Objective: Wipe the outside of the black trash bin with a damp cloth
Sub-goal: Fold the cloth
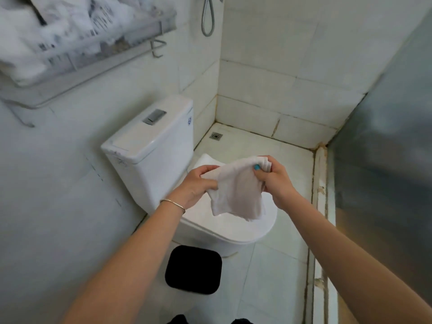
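A white cloth (236, 190) hangs stretched between both hands above the closed toilet lid. My left hand (198, 185) grips its left edge, fingers curled round the fabric. My right hand (273, 178) pinches the upper right corner between thumb and fingers. The black trash bin (193, 269), square with rounded corners, stands on the floor below my hands, just in front of the toilet bowl. Neither hand touches it.
A white toilet (149, 148) with cistern stands against the left wall. A metal shelf (77, 59) holding packets hangs at upper left, with a shower hose (208, 22) beside it. A floor drain (216, 136) lies in the far corner. A raised sill (320, 206) and frosted panel (385, 148) run along the right.
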### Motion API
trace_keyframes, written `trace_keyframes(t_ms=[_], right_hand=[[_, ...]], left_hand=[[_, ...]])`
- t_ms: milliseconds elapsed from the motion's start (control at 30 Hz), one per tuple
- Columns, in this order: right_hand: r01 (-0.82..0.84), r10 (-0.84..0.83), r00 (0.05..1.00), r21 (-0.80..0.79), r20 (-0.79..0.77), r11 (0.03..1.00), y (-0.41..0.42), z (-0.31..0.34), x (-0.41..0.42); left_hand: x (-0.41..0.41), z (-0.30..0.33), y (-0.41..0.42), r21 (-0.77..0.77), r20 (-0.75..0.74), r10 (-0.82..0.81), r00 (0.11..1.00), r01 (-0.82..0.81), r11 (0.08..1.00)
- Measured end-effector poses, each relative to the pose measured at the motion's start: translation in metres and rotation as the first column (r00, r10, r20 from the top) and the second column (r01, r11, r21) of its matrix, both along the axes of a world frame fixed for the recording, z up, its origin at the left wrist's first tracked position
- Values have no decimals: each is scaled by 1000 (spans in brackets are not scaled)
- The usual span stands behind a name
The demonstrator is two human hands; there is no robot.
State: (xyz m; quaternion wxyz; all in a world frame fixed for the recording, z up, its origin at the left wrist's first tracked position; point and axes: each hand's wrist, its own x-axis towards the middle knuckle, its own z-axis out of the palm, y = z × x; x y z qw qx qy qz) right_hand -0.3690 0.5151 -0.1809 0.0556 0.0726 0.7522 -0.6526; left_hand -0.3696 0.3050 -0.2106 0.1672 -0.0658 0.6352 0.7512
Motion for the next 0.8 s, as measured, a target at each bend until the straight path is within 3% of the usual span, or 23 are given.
trace_keyframes(t_ms=[200, 433, 600, 800], right_hand=[[4, 3, 997, -107, 72, 994, -16, 107, 3], [-171, 191, 972, -144, 138, 975, -53, 187, 22], [-289, 306, 944, -138, 121, 947, -92, 217, 36], [-329, 334, 942, -121, 27, 937, -153, 234, 52]], left_hand=[[25, 109, -22, 124, 31, 151, 988, -154, 980], [80, 186, -45, 82, 53, 425, 904, -428, 900], [116, 212, -75, -117, -127, 588, 799, -600, 791], [151, 239, -117, -224, -344, 660, 668, -741, 633]])
